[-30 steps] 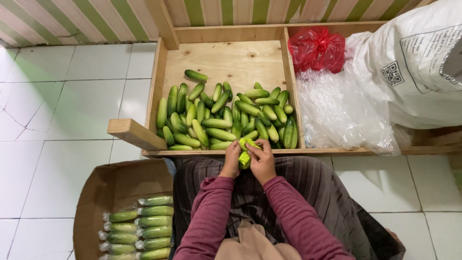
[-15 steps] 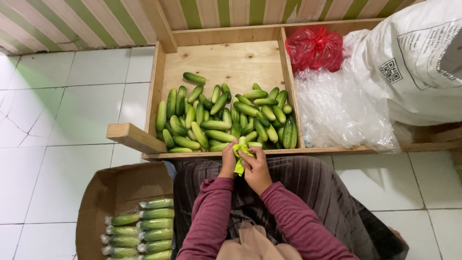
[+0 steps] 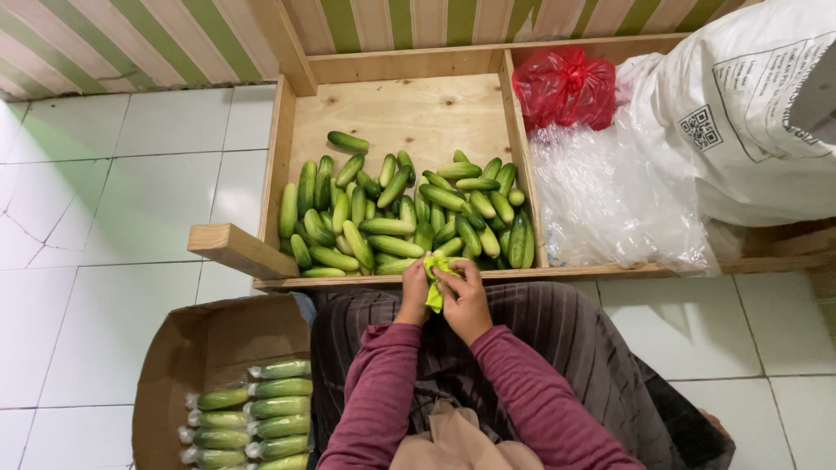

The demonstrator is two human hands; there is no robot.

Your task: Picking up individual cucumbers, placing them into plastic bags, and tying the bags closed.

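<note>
- Both hands meet over the lap; left hand (image 3: 414,294) and right hand (image 3: 466,300) pinch a yellow-green wrapper (image 3: 434,287) between them;
- just beyond the fingers, loose cucumbers (image 3: 396,213) fill a wooden tray (image 3: 401,109).

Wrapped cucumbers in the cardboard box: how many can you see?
6 wrapped cucumbers, stacked in one column at the right side of the cardboard box; the lowest is cut off by the frame edge, so more may be hidden.

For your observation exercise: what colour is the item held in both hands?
Yellow-green item, head view.
</note>
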